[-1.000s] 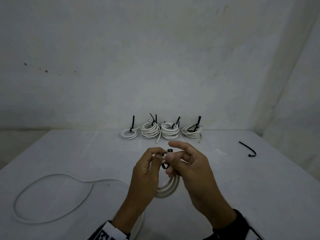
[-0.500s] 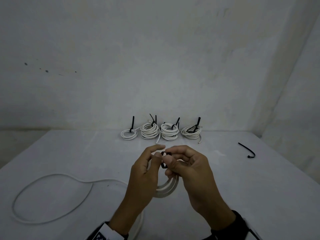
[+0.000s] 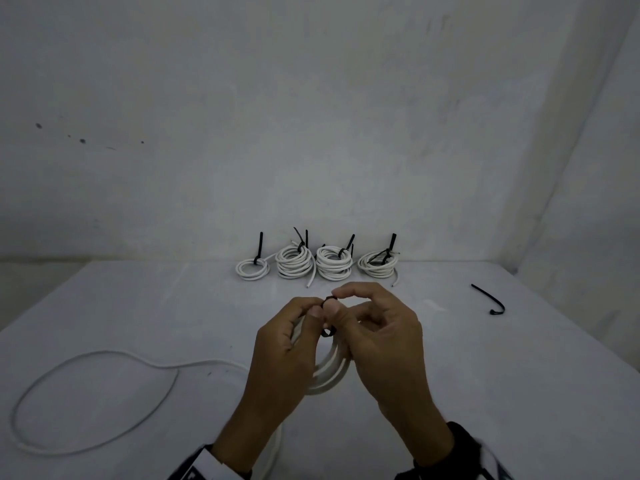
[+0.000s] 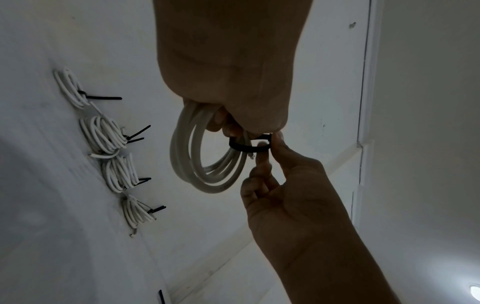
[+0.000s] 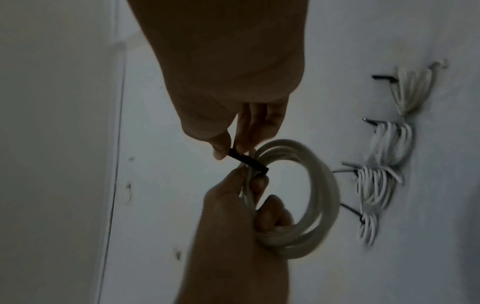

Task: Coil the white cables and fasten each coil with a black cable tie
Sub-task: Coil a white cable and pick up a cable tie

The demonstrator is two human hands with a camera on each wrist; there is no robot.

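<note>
White cable, wound into a coil of several loops, hangs above the table between the two hands at the centre of the head view. The left hand has its fingers curled round the top of the coil, thumb and forefinger closed on the bundle just beside the black cable tie; the left wrist view shows the loops passing out from under those curled fingers. The tie is looped round the bundle at the coil's twelve o'clock, the band loose enough that a gap shows between it and the strands. The right hand pinches the tie between thumb and forefinger, with the remaining fingers bent loosely in toward the palm and holding nothing; in the right wrist view the thumb tip presses on one end of the black band. At twelve o'clock from the hands, along the table's far edge by the wall, four tied coils lie in a row, each with a black tie tail sticking up. At two o'clock, well apart, a spare cable tie lies on the table. At eight o'clock a loose white cable lies in a wide open loop on the surface.
</note>
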